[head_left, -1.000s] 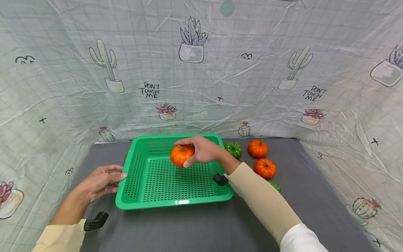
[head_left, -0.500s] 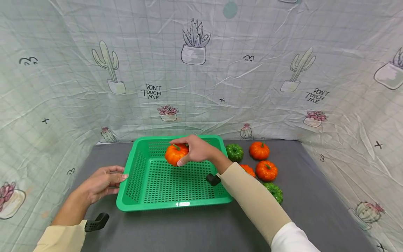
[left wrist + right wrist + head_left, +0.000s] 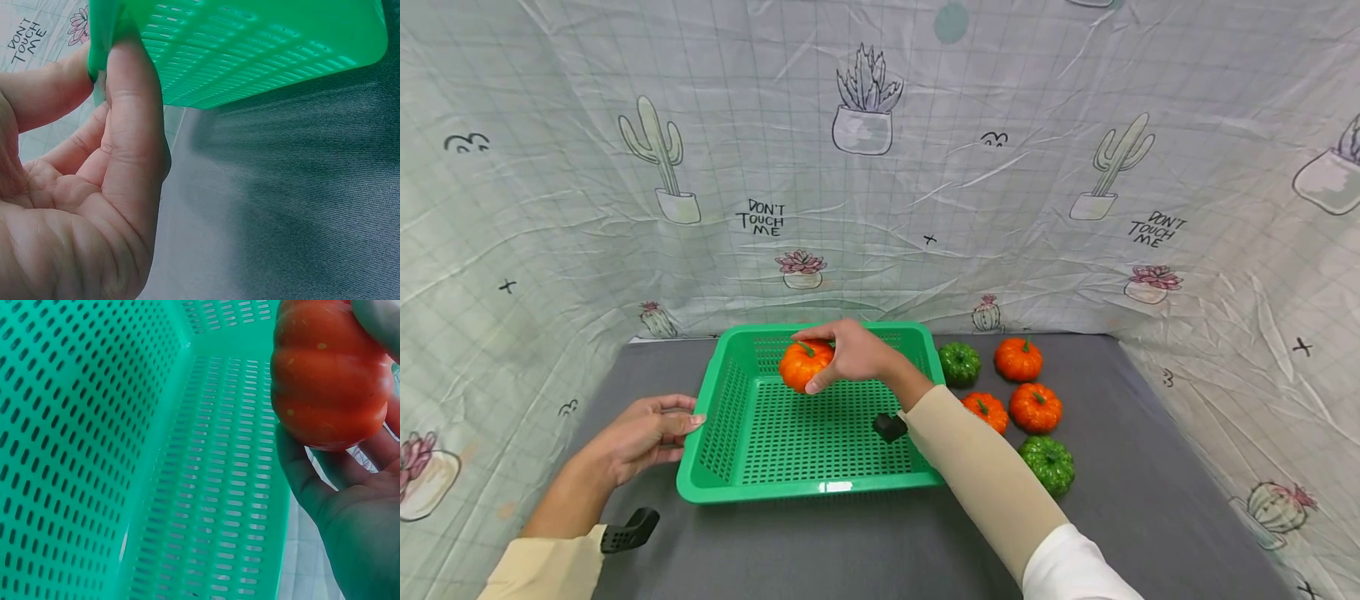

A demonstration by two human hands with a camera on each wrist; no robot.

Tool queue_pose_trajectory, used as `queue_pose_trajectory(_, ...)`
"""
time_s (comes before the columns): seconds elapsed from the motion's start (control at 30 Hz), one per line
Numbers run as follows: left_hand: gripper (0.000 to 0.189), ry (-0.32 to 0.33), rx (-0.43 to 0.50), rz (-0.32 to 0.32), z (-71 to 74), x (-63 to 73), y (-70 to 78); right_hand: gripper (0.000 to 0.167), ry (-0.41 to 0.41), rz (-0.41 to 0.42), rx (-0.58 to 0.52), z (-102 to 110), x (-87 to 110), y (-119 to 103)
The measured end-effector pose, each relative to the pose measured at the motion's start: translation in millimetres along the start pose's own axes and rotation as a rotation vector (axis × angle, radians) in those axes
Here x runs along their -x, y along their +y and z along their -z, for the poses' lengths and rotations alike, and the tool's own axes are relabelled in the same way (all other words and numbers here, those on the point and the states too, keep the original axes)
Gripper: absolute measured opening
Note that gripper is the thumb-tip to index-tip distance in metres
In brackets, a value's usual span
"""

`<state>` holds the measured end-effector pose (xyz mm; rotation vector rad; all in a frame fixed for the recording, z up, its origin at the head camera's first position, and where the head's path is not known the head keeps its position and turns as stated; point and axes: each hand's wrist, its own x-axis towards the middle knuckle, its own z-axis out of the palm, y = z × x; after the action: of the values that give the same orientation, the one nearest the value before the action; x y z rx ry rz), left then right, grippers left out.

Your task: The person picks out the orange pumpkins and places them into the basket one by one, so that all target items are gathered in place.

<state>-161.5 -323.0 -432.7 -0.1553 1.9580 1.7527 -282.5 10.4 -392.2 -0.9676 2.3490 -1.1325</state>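
Observation:
A green plastic basket point(image 3: 760, 493) with slotted walls and floor sits on the grey table. My left hand point(image 3: 646, 435) pinches its left rim between thumb and fingers; the left wrist view shows the rim point(image 3: 107, 37) caught there. Over the basket's inside, toward the back left, my right hand point(image 3: 859, 352) grips a small orange pumpkin point(image 3: 802, 367) from its right side. In the right wrist view the pumpkin point(image 3: 331, 375) hangs clear of the basket floor point(image 3: 206, 487), with fingers curled round it.
Right of the basket lie a green pumpkin point(image 3: 959, 364) at the back, three orange ones point(image 3: 1018, 359), and another green pumpkin point(image 3: 1048, 465) nearer the front. A patterned white sheet point(image 3: 895, 275) closes off the back and sides.
My right hand has carried the orange pumpkin leftward over the basket. The forearm's shift uncovers more of the pumpkins on the right. My left hand stays on the rim.

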Motion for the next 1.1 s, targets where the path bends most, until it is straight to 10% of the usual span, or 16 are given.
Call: queue_pose_trajectory(1.1,0.04,0.007,0.004,-0.012,-0.8,1.0,0.2,0.082,0.058,-0.055,-0.134,-32,-31.6,19)
